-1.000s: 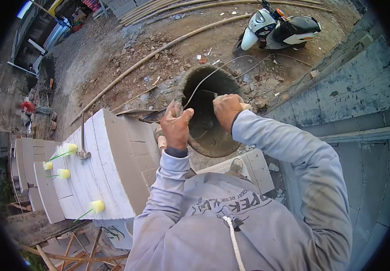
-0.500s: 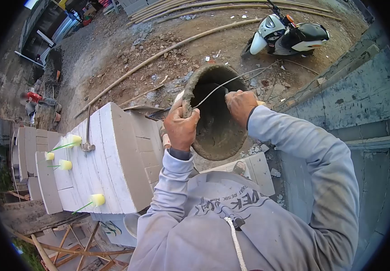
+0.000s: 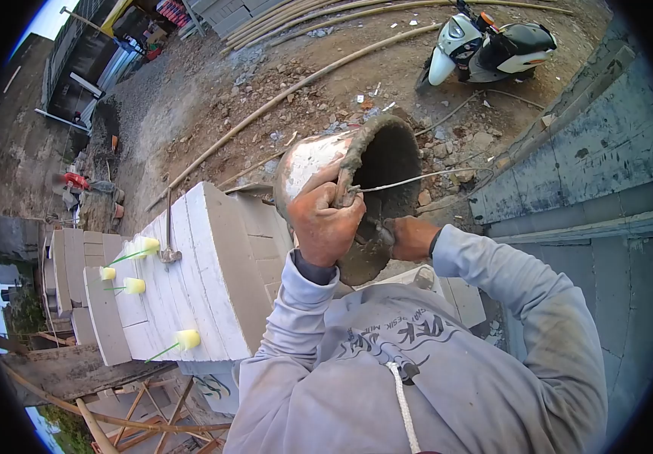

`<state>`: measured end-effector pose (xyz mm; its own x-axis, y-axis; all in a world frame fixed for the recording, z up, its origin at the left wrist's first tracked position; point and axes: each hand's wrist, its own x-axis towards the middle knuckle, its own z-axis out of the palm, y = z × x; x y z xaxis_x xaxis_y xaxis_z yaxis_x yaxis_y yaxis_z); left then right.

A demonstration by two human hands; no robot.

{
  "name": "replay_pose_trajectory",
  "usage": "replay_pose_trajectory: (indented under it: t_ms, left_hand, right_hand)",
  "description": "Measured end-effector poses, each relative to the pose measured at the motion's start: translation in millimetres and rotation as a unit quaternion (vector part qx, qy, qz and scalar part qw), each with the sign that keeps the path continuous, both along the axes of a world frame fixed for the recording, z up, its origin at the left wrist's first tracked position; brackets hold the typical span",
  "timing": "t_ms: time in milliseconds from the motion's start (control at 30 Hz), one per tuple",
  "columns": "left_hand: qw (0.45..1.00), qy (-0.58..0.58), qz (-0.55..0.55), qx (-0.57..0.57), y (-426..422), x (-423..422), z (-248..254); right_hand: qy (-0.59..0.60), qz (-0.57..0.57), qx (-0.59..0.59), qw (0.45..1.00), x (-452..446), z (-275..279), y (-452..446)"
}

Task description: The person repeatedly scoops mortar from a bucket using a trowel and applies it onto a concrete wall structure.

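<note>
White-and-grey, mortar-crusted round bucket (image 3: 313,168): tilted, right of white rectangular block stack (image 3: 197,265). Left hand (image 3: 326,227): fingers clamped on rim. Right hand (image 3: 415,237): at near mouth; hold, cannot tell. Advise bracing rim firmly.

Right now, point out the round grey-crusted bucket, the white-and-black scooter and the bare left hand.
Round grey-crusted bucket (image 3: 311,168), head view: whitish outer wall.
White-and-black scooter (image 3: 491,54), head view: middle.
Bare left hand (image 3: 326,225), head view: its back.
</note>
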<state>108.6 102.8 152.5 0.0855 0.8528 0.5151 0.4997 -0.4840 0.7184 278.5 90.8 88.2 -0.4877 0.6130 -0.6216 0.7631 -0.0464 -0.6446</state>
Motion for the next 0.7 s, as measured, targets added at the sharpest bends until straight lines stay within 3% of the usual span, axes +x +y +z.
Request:
replay_pose_trajectory:
  t_ms: [233,367,433,567,667,700]
  left_hand:
    - [0.998,-0.017,-0.005,0.057,6,-11,11]
    - [0.996,-0.060,0.065,-0.010,-11,-25,16]
    - [0.992,-0.091,0.092,-0.003,-16,-33,5]
    - [0.973,-0.186,0.133,0.008,-12,-45,-12]
    - [0.926,-0.345,0.138,-0.068,-1,-59,-33]
    - [0.896,-0.413,0.131,-0.095,2,-65,-43]
  right_hand:
    - [0.091,-0.015,-0.060,0.994,-29,27,-6]
    - [0.140,0.043,-0.056,0.988,-32,40,15]
    - [0.200,-0.008,-0.050,0.978,-32,45,22]
    - [0.212,-0.033,-0.016,0.977,-22,53,42]
    - [0.165,-0.033,-0.044,0.985,-2,60,46]
    - [0.173,-0.025,0.001,0.985,6,55,46]
